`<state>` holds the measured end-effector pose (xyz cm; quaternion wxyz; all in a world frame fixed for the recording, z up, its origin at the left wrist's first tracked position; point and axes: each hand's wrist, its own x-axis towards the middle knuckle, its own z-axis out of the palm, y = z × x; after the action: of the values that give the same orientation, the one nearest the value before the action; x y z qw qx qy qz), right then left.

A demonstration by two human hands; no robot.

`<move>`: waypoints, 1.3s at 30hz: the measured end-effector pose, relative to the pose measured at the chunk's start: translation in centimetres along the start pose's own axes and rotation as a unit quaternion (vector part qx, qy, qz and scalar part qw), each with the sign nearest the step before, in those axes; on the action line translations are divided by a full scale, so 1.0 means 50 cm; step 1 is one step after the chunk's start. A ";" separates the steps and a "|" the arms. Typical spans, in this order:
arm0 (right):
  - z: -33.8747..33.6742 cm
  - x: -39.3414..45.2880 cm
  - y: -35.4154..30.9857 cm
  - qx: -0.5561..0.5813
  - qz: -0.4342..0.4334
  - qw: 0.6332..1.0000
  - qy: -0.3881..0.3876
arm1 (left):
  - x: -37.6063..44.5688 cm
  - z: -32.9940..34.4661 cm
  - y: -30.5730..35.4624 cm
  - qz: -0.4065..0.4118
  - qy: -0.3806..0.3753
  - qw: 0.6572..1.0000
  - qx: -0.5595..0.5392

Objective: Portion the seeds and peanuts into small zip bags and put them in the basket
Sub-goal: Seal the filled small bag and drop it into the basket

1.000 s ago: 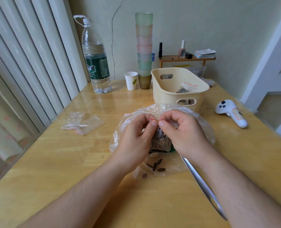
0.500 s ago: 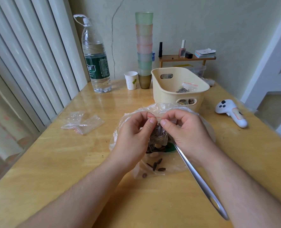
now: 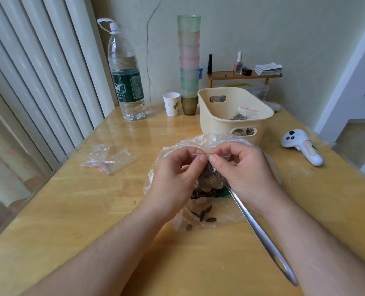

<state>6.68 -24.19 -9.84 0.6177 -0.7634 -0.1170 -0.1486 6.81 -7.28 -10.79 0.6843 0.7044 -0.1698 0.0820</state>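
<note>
Left hand (image 3: pixel 173 180) and right hand (image 3: pixel 247 171) pinch red seal of seed-filled zip bag (image 3: pixel 209 178), fingers curled tight, basket (image 3: pixel 232 116) just behind on counter (image 3: pixel 91 210).

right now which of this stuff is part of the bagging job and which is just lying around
Job: small zip bag pinched by left hand and right hand; big seed bag; basket; spare zip bags; metal scoop handle.

Lying about: water bottle; cup stack; paper cup; white controller.
</note>
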 end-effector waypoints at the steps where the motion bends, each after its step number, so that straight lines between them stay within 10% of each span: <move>1: 0.000 0.000 0.001 0.006 0.001 1.000 -0.002 | 0.000 0.000 -0.001 0.001 0.003 1.000 -0.004; 20: -0.007 0.001 -0.001 -0.095 0.049 0.994 0.029 | -0.001 -0.007 0.008 -0.014 0.012 1.000 -0.013; 39: 0.001 0.001 0.003 0.036 0.031 0.999 0.003 | 0.010 -0.021 0.000 -0.058 0.074 0.995 -0.031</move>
<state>6.81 -24.18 -9.98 0.6495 -0.7433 -0.0969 -0.1275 7.38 -6.29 -10.55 0.7200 0.6836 -0.0802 0.0891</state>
